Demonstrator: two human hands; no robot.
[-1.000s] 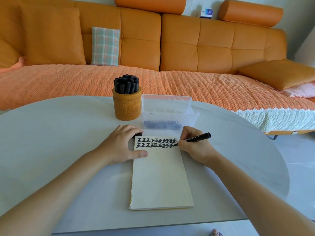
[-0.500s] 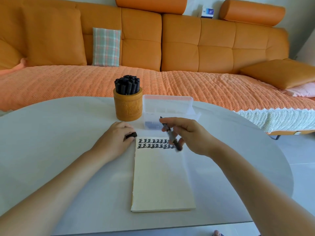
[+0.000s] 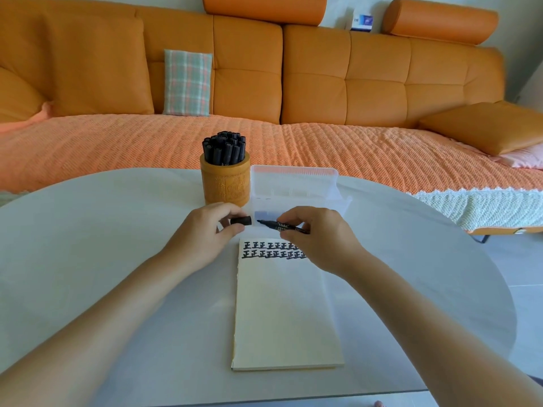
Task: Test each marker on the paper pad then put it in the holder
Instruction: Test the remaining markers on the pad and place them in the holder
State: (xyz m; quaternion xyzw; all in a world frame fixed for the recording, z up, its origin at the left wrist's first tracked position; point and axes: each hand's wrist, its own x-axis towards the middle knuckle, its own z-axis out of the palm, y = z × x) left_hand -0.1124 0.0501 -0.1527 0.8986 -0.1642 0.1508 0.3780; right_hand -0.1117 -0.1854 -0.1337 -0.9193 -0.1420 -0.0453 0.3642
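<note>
Two bare hands meet just beyond the top edge of the paper pad (image 3: 285, 315). The left hand (image 3: 202, 235) pinches a short black cylindrical cap (image 3: 241, 220) between thumb and curled fingers. The right hand (image 3: 321, 237) has its fingers curled round a slim black marker (image 3: 283, 226), which carries pale printed lettering along its barrel. The marker lies nearly level, its bare tip pointing left at the cap's open end, just short of it.

The pad is a cream, matte rectangle lying flat on the smooth, pale grey table (image 3: 88, 248), whose far edge is rounded. Two rows of thick black characters run across the top of the pad, and the right hand hides their right end.

Behind the left hand stands the holder (image 3: 225, 188), an amber cylinder with carved relief on its wall. It is packed with upright capped markers (image 3: 224, 149), all black and glossy. Just beside it to the right sits a translucent plastic box (image 3: 295, 189) with a ribbed, raised lid.

Beyond the table stretches an orange sofa (image 3: 323, 77) with smooth, panelled cushions. A waffle-textured orange throw (image 3: 147, 142) covers its seat, and a small plaid cushion (image 3: 187, 82) leans against its back.
</note>
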